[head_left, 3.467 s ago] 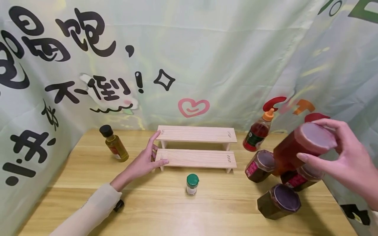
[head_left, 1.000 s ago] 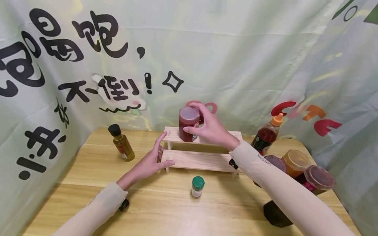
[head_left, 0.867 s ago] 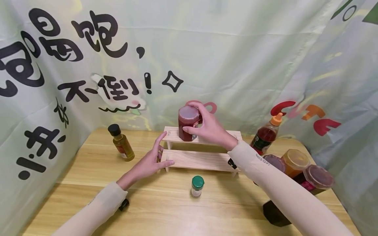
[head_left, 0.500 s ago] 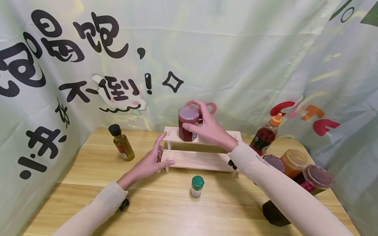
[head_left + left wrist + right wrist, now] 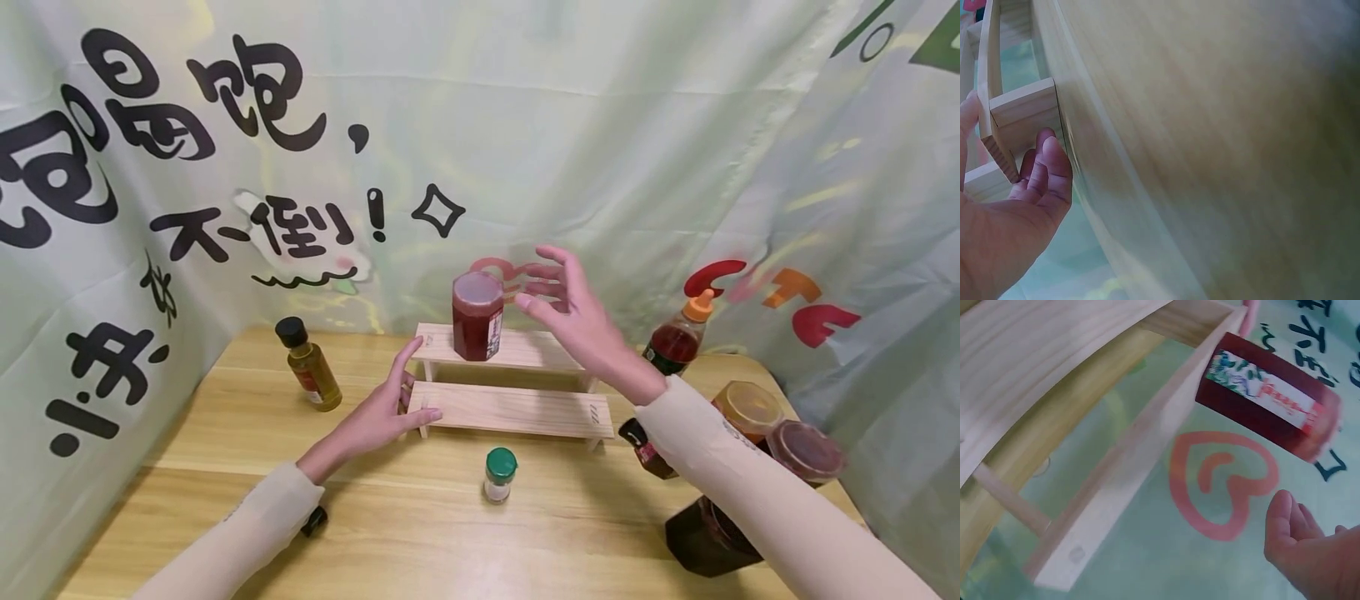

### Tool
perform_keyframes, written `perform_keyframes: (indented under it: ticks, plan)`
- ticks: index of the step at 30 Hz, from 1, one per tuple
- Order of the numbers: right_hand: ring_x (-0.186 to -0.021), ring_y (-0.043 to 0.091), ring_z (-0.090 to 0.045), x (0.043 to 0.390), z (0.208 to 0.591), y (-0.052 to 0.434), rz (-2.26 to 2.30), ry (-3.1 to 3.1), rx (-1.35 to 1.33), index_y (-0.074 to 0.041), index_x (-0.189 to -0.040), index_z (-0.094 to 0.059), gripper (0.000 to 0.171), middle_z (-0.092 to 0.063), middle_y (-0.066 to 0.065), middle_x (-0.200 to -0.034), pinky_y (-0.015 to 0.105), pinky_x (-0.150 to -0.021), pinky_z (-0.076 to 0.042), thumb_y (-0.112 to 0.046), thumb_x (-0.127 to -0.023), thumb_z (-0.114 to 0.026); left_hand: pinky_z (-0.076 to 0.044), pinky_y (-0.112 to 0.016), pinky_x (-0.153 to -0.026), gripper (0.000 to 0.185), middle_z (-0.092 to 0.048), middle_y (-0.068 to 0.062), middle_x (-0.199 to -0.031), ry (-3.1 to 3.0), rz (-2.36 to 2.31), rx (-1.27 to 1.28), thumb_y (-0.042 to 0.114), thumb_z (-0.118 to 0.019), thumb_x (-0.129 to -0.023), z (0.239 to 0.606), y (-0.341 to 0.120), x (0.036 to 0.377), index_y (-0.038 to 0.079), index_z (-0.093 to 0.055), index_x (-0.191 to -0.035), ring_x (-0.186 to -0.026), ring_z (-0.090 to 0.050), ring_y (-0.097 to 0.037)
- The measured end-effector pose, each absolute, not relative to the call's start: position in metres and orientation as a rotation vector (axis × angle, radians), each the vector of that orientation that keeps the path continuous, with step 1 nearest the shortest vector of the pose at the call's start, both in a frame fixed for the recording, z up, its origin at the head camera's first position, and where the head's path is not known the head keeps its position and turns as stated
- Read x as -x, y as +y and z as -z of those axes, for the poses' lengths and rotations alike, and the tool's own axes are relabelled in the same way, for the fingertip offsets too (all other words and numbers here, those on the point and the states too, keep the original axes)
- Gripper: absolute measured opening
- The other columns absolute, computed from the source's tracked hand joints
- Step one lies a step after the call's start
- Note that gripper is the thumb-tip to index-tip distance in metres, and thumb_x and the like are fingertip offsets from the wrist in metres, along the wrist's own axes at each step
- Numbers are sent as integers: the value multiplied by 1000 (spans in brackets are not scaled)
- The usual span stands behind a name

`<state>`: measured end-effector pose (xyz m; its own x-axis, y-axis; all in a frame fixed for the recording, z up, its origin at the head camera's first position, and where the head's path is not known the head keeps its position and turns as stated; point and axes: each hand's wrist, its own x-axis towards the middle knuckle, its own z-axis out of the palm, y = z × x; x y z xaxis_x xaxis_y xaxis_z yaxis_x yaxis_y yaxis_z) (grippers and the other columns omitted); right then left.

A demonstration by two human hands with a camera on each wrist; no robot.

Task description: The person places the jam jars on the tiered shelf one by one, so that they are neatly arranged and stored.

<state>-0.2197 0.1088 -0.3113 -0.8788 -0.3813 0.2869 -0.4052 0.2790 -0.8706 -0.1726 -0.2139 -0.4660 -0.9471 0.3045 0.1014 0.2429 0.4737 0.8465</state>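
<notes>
A two-tier wooden rack (image 5: 517, 408) stands on the table. My left hand (image 5: 375, 412) grips its left end, thumb on the lower tier and index finger at the upper one. In the left wrist view, the fingers of this hand (image 5: 1016, 219) curl beside the rack's end piece (image 5: 1029, 109). A dark red hexagonal jar (image 5: 477, 317) stands upright on the upper tier, left of its middle. My right hand (image 5: 573, 312) hovers right of the jar, apart from it, fingers loosely bent and holding nothing. The right wrist view shows the jar (image 5: 1266, 397) and the hand (image 5: 1310, 550) with a gap between them.
A green-capped shaker (image 5: 499, 477) stands before the rack. An oil bottle (image 5: 311, 367) is at left; an orange-capped sauce bottle (image 5: 678, 337) is at right. Several jars, including an amber-topped one (image 5: 746, 407) and a dark one (image 5: 705, 542), stand partly behind my right sleeve.
My right hand brought the red jar from the right onto the upper tier, then let go and drew back to the right. My left hand stayed at the rack's left end.
</notes>
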Motion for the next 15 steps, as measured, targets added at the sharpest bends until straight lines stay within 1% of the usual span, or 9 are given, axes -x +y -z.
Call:
perform_keyframes:
  ticks: [5,7,9,11,13,15]
  plan:
    - [-140,28,-57,196,303,132,-1686,-2478,-664,-18,-166,-34,71,-54,8,-155,57,-112,-47,-39,-108,-70,-50,-36,-66,115,-53,-13,-111,2642,-1494,-477,37,-86,-98,470,-215,173,53,0,-172,-85,-53,-25]
    - [-140,28,-57,186,299,141,-1661,-2475,-639,-19,-165,-35,70,-54,7,-155,55,-112,-47,-38,-108,-70,-50,-36,-66,114,-53,-13,-112,2638,-1500,-472,37,-86,-98,470,-216,173,54,0,-171,-85,-53,-25]
    - [-140,26,-57,178,296,152,-1645,-2462,-615,-19,-164,-36,67,-55,5,-154,48,-112,-48,-36,-109,-70,-50,-36,-66,115,-53,-13,-111,2633,-1507,-480,37,-87,-97,471,-215,173,53,0,-171,-85,-53,-25]
    - [-139,26,-58,170,296,162,-1640,-2439,-603,-18,-163,-38,64,-56,4,-153,37,-111,-49,-32,-109,-70,-50,-36,-67,115,-53,-13,-110,2636,-1511,-486,37,-87,-97,470,-214,173,52,0,-172,-85,-53,-25]
    - [-138,26,-59,163,296,173,-1635,-2416,-602,-16,-162,-38,61,-56,5,-151,27,-107,-49,-25,-111,-68,-50,-36,-67,115,-52,-13,-108,2638,-1509,-491,37,-87,-97,470,-214,174,52,0,-172,-85,-53,-25]
    - [-136,24,-60,156,299,184,-1622,-2400,-606,-14,-161,-39,57,-56,6,-150,19,-104,-48,-20,-111,-66,-50,-36,-67,115,-52,-12,-107,2641,-1508,-489,37,-87,-97,469,-214,173,52,0,-172,-84,-52,-25]
